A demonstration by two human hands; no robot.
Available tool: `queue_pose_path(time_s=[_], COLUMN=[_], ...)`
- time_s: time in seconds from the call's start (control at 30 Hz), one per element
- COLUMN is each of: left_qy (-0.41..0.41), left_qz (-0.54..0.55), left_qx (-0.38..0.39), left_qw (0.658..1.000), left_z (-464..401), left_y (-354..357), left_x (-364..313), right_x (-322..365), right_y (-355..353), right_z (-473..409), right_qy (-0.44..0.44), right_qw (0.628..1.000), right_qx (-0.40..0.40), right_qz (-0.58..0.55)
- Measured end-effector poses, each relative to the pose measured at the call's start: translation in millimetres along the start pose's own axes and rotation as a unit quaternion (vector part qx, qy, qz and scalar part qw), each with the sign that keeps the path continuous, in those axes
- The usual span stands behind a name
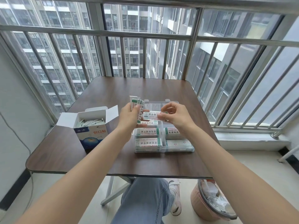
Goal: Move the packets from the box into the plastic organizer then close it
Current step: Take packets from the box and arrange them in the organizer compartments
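An open white-and-blue cardboard box [91,132] stands on the left of the table with several white packets [90,122] inside. To its right lies a clear plastic organizer [178,149], lid open, with stacks of packets [148,132] in its compartments. My left hand [129,118] grips a bunch of white-and-green packets [137,105] upright above the organizer's left side. My right hand [176,114] pinches one packet [152,115] flat by its right end, over the organizer's far compartments. The packet's left end touches my left hand's fingers.
The dark wooden table [103,159] stands against a barred balcony window [145,46]. A pink bin [210,202] full of white paper sits on the floor at lower right. My jeans-clad leg [145,199] and a shoe show under the table.
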State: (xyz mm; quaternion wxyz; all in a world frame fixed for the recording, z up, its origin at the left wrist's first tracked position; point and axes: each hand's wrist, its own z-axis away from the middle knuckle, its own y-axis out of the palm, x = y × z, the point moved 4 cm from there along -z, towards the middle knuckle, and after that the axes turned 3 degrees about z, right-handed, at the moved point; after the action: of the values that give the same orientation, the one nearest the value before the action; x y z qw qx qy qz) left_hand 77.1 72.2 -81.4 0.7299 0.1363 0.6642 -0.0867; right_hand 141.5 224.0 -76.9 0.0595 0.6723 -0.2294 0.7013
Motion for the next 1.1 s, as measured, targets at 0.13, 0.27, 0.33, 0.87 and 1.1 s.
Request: queue_pose_path(time_s=[0.13, 0.27, 0.33, 0.87, 1.1], left_qy=[0.096, 0.127, 0.129, 0.095, 0.109], left_qz=[-0.182, -0.253, -0.260, -0.373, -0.332], left_qx=[-0.035, -0.078, -0.081, -0.041, -0.039], left_qw=[0.978, 0.956, 0.954, 0.922, 0.936], left_z=[-8.6, -14.4, -16.3, -23.7, -24.8], left_y=[-5.3, -9.8, -9.6, -10.8, -12.9], left_x=[2.7, 8.2, 9.1, 19.1, 21.6], right_x=[0.6, -3.5, -7.3, -11.6, -10.2], right_y=[3.6, 10.5, 17.5, 44.2, 49.7], right_z=[-10.9, -23.1, -27.1, -32.3, -30.6], right_qy=[0.005, 0.024, 0.027, -0.051, -0.048], right_qw=[1.000, 0.998, 0.996, 0.940, 0.923], right_qx=[0.000, -0.013, -0.005, 0.003, 0.001], right_qz=[0.015, 0.056, 0.081, 0.337, 0.382])
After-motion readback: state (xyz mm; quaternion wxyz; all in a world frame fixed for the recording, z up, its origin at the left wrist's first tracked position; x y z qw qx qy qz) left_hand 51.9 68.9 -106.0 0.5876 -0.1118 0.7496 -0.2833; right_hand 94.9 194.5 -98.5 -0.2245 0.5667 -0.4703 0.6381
